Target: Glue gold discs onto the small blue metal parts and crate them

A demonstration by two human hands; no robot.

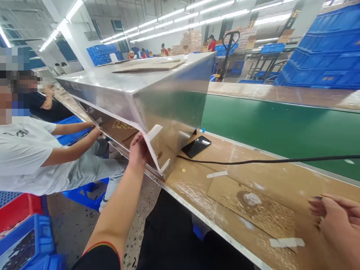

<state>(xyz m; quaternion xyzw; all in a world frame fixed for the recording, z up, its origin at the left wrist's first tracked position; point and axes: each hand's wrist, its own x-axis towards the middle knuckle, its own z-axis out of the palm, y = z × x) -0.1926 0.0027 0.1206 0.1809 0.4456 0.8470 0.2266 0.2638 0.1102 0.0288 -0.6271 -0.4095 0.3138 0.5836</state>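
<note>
My left hand (pixel 138 149) reaches into the open front of a metal box (pixel 171 108), beside its taped edge; its fingers are partly hidden in shadow, and whatever they touch cannot be made out. Inside the box, small yellowish pieces (pixel 123 125) lie on cardboard. At the right edge, my right hand (pixel 334 213) is above the table with fingers curled together round something small and dark. Between the hands, a cardboard sheet (pixel 272 217) is taped to the tabletop, with a whitish lump (pixel 252 199) on a dark stain. One small yellow disc (pixel 183 170) lies near the box.
A black phone (pixel 197 146) and a black cable (pixel 253 162) lie behind the cardboard, near a green conveyor belt (pixel 270 123). A person in a white shirt (pixel 25 157) sits at left, arms reaching into the box. Blue crates (pixel 329 52) are stacked back right.
</note>
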